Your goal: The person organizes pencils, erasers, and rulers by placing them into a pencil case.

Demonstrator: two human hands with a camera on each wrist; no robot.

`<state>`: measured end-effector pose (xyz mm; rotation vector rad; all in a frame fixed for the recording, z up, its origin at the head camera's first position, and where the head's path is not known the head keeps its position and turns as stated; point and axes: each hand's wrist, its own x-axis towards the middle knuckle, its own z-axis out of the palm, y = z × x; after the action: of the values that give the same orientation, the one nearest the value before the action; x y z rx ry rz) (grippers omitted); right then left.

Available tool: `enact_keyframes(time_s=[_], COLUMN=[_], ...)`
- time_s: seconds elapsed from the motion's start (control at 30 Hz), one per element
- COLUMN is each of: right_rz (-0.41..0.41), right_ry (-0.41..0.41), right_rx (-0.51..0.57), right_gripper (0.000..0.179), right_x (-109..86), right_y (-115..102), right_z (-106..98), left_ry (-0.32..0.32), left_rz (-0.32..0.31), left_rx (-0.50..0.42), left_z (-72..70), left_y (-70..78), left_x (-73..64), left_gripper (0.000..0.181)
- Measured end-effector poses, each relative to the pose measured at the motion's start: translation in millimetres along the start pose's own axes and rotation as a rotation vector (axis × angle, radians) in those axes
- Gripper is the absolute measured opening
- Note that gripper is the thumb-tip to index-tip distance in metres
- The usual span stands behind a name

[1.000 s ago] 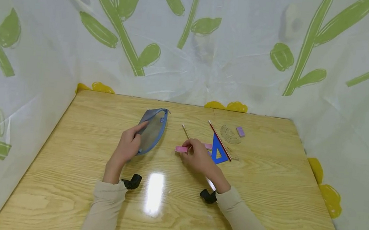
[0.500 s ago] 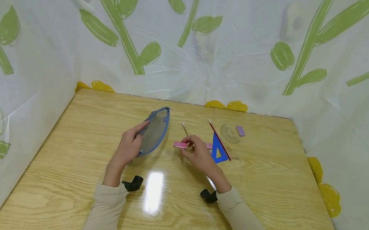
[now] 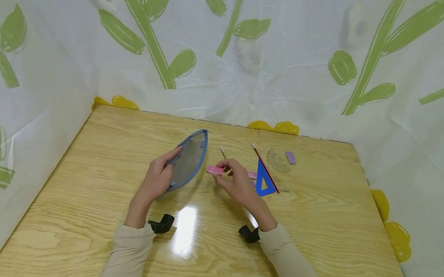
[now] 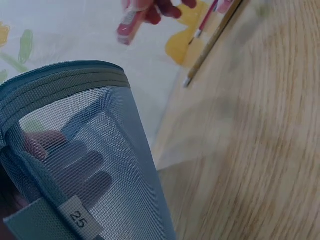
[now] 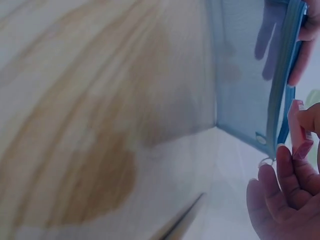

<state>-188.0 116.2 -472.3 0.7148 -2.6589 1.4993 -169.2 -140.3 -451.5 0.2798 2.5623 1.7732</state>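
Observation:
My left hand (image 3: pixel 158 177) grips a blue mesh zip pouch (image 3: pixel 190 162) and holds it tilted with its mouth gaping to the right. Through the mesh (image 4: pixel 135 150) in the left wrist view, fingers show behind the pouch wall. Just right of the pouch mouth, my right hand (image 3: pixel 239 187) pinches a pink eraser (image 3: pixel 214 170). The right wrist view has this eraser (image 5: pixel 298 130) close to the zipped rim, apparently outside the pouch. Part of the right palm lies beyond that view's edge.
Right of the right hand lie a blue set square (image 3: pixel 259 189), a red pencil (image 3: pixel 263 164), a clear protractor (image 3: pixel 278 161), a purple eraser (image 3: pixel 290 157) and another pink eraser (image 3: pixel 252 175). A second pencil (image 3: pixel 223 152) lies behind that hand. Flower-patterned sheeting (image 3: pixel 275 85) walls the table.
The right hand has carried the pink eraser slightly left and up, nearer the pouch. The left hand has shifted the pouch a little right, its mouth turned more toward the eraser.

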Motion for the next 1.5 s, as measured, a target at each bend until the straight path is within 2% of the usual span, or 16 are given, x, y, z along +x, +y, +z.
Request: enact_keyframes(time_s=[0.33, 0.77, 1.07, 1.5], right_rz=[-0.016, -0.083, -0.066, -0.101], right_ry=[0.009, -0.005, -0.032, -0.034], right_rx=[0.016, -0.080, -0.143, -0.207], right_gripper=[0.021, 0.020, 0.018, 0.016], right_x=[13.4, 31.1, 39.3, 47.7], right_y=[-13, -23, -29, -38], right_z=[1, -2, -5, -9], left_ry=[-0.009, -0.004, -0.020, -0.012], left_rz=[0.010, 0.061, 0.056, 0.068], left_rx=[0.002, -0.029, -0.030, -0.036], left_z=[4.0, 5.9, 6.8, 7.4], left_y=[4.3, 4.2, 7.3, 11.1], left_x=[-2.8, -1.9, -3.9, -6.8], left_gripper=[0.058, 0.056, 0.054, 0.053])
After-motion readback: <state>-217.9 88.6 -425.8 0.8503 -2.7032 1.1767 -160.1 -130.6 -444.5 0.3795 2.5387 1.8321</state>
